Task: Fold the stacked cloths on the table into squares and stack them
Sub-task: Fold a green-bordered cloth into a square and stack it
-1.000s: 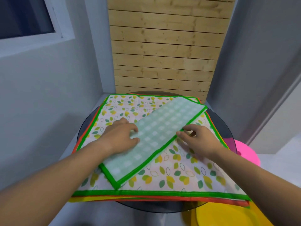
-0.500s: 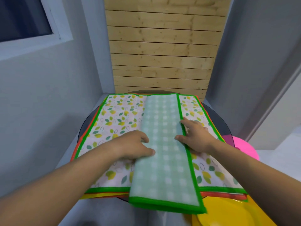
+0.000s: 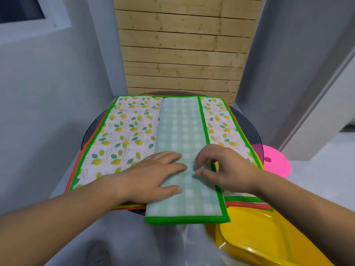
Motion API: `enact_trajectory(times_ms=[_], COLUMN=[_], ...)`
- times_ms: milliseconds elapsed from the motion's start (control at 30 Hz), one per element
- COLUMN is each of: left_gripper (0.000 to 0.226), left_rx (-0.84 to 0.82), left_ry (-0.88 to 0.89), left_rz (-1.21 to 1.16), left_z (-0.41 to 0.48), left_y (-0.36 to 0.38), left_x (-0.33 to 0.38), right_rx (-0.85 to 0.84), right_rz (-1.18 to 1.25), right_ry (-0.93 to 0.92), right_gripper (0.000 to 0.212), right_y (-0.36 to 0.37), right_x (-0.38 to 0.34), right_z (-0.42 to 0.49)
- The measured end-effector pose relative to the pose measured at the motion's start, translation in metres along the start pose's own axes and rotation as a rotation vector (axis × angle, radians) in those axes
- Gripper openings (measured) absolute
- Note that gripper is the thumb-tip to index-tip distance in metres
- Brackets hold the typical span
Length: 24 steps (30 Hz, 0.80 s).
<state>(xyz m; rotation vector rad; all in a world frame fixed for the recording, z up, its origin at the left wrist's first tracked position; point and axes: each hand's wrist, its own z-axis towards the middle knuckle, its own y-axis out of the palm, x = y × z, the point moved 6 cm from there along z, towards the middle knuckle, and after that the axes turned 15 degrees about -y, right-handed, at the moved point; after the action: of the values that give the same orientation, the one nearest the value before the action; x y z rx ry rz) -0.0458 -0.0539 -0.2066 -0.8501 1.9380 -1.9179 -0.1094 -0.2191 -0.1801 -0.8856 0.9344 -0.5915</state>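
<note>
A long green-checked cloth strip [image 3: 180,131] with a bright green border lies lengthwise down the middle of the cloth stack, its near end hanging over the table edge. Under it lies a leaf-print cloth [image 3: 126,135] with a green border, and orange and yellow cloth edges show beneath. My left hand [image 3: 153,177] rests flat on the strip's left side. My right hand [image 3: 224,167] sits at the strip's right border with fingers curled, fingertips touching the cloth; whether it pinches the edge I cannot tell.
The stack covers a round dark glass table [image 3: 247,127]. A yellow plastic chair seat [image 3: 269,239] is at the near right and a pink stool [image 3: 276,162] stands to the right. A wooden slat wall rises behind the table.
The checked strip turned from diagonal to straight along the stack's middle, then slid slightly toward me. Both hands came closer together on its near half.
</note>
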Motion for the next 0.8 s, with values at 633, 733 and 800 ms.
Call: enact_trajectory(times_ms=[633,733,800], left_gripper=[0.076,0.076,0.076], left_rx=[-0.213,-0.218,-0.217], left_ry=[-0.082,-0.091,-0.097], left_rz=[-0.006,-0.023,-0.030], left_z=[-0.020,-0.019,-0.019], left_y=[0.021,0.021,0.023], left_x=[0.015,0.015,0.014], right_rx=[-0.106,-0.136,-0.155], right_rz=[-0.248,-0.291,-0.333], right_ry=[-0.138,-0.170,-0.192], right_gripper=[0.053,0.050,0.045], right_y=[0.040,0.040,0.041], right_x=[-0.052,-0.057,-0.060], right_z=[-0.055,-0.057,-0.056])
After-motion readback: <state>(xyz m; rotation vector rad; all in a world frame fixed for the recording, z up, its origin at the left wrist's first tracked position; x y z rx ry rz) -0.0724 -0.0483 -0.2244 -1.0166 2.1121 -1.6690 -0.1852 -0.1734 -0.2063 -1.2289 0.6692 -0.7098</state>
